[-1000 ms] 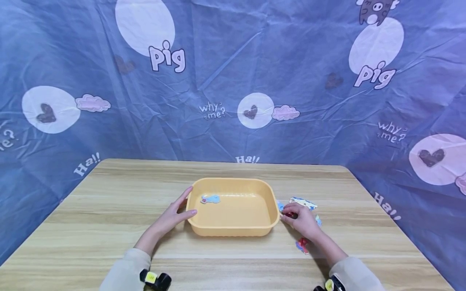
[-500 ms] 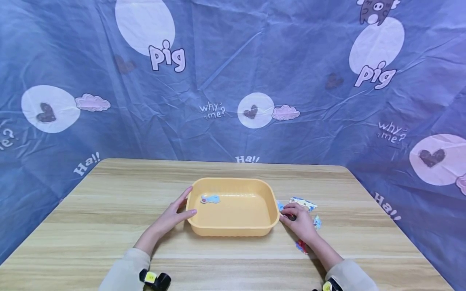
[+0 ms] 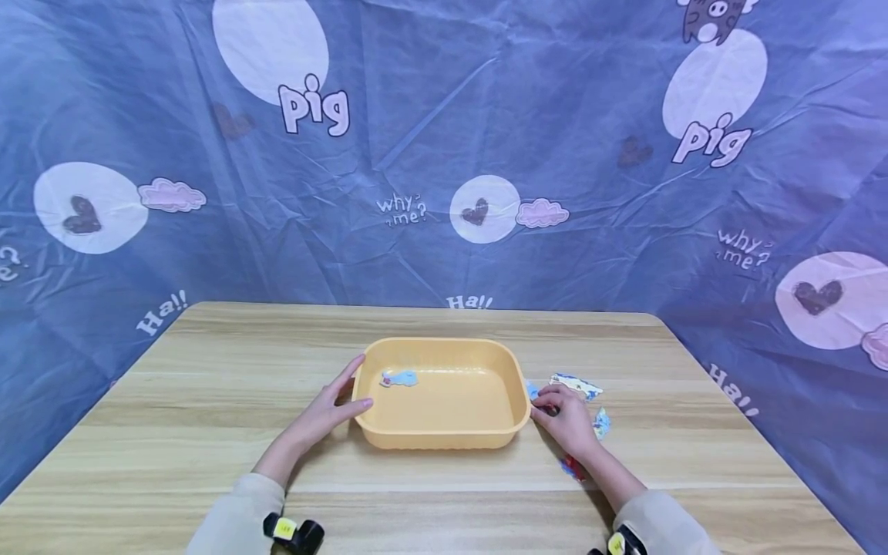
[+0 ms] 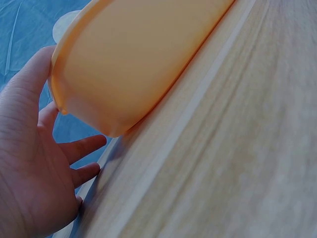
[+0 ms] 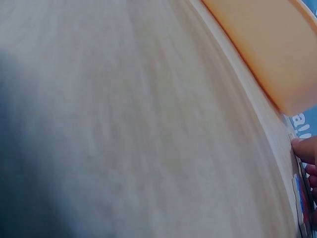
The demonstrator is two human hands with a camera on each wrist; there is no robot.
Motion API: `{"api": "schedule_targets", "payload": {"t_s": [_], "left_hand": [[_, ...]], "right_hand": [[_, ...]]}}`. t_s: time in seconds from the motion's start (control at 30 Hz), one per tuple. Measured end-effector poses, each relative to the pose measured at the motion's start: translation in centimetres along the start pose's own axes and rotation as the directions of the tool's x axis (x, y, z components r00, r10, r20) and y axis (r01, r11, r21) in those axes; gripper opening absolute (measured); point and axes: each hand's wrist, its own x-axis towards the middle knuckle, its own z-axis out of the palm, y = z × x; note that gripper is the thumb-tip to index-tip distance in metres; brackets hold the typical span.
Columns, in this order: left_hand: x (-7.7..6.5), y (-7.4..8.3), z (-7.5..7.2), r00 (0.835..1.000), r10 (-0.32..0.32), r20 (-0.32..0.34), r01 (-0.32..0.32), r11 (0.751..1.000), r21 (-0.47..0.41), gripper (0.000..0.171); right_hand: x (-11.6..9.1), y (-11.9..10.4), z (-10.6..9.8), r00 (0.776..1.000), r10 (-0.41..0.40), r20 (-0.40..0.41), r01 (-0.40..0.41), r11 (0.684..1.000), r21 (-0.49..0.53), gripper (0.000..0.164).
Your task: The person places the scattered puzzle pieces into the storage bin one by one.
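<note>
A yellow-orange plastic tray [image 3: 444, 441] stands on the table, with a light-blue flat cut-out piece [image 3: 399, 378] lying inside at the left. My left hand [image 3: 321, 416] grips the tray's left side, thumb over the rim and index finger outside. In the left wrist view, the other fingers of the left hand [image 4: 39, 163] spread below the rim. Just beyond the tray's right side, my right hand [image 3: 570, 424] bends over the table. Its thumb and fingertips pinch a dark-red flat printed piece [image 3: 551, 410], mostly hidden by the fingers.
Around the right hand lie a white-and-blue triangular piece [image 3: 577, 386], a small blue piece [image 3: 600, 423], a red-and-blue piece [image 3: 573, 468] partly under the wrist, and a light-blue piece [image 3: 532, 390] against the tray. A blue printed cloth [image 3: 416, 262] hangs behind the wooden table [image 3: 229, 370].
My right hand and forearm have shifted slightly left and forward, uncovering more of the small blue piece and covering more of the red-and-blue one. The left hand stays on the tray.
</note>
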Motion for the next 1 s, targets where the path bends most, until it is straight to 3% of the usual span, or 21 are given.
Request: {"api": "schedule_targets", "payload": {"t_s": [0.47, 1.0], "left_hand": [[0.02, 0.05, -0.01, 1.0, -0.008, -0.008, 0.008, 1.0, 0.014, 0.073], [0.11, -0.08, 0.05, 1.0, 0.006, 0.004, -0.006, 1.0, 0.011, 0.072]], "right_hand": [[0.24, -0.24, 0.29, 0.999, 0.021, -0.031, -0.022, 0.999, -0.03, 0.009], [0.42, -0.81, 0.4, 0.997, 0.073, -0.013, -0.073, 0.995, -0.073, 0.007]]}}
